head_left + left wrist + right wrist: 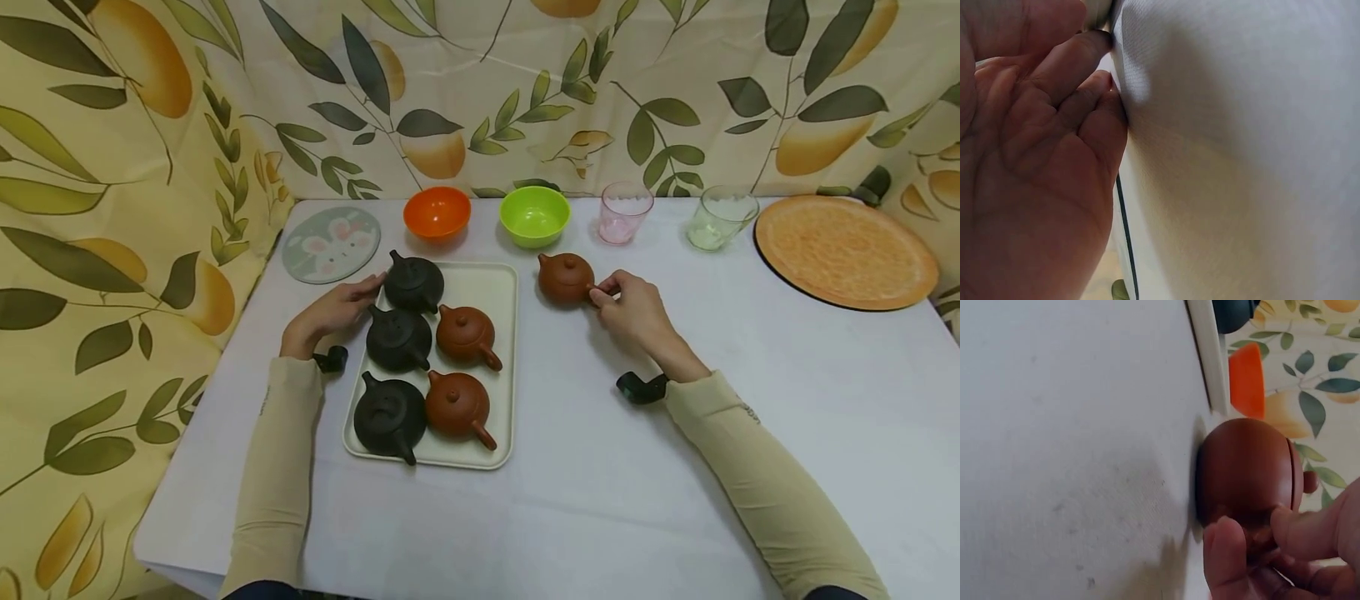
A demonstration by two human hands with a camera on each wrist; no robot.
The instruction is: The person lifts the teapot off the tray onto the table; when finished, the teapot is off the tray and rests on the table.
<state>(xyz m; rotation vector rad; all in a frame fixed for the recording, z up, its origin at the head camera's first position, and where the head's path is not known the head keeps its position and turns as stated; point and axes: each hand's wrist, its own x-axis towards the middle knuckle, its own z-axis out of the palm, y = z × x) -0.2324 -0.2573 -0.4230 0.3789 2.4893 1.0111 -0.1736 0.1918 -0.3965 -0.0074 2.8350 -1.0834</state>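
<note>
Where the right hand (636, 310) grips: thumb and fingertips are clamped together on the handle (1260, 539) of a brown teapot (564, 280).
Teapot's place: upright at the white tablecloth (600, 500), just right of the far part of a cream tray (480, 279); whether its base bears on the cloth, I cannot tell.
Spout and long axis: spout (542, 262) points to the far left, handle to the near right, so the long axis runs diagonally; the lid knob (1311, 482) is on top.
Left hand: (339, 308) fingers extended and holding nothing, their tips at the tray's far left side by the black teapots (397, 337); contact cannot be told.
Tray edges: a strip of cloth separates the right rim from the gripped teapot; three black teapots line the left side, two other brown teapots (463, 333) the right, and pale surface shows at the far right corner.
Cloth room: white cloth spreads rightward and toward the person.
Far edge: rabbit mat (332, 244), orange bowl (437, 213), green bowl (535, 217), pink glass (624, 214), greenish glass (720, 218), round board (847, 254).
</note>
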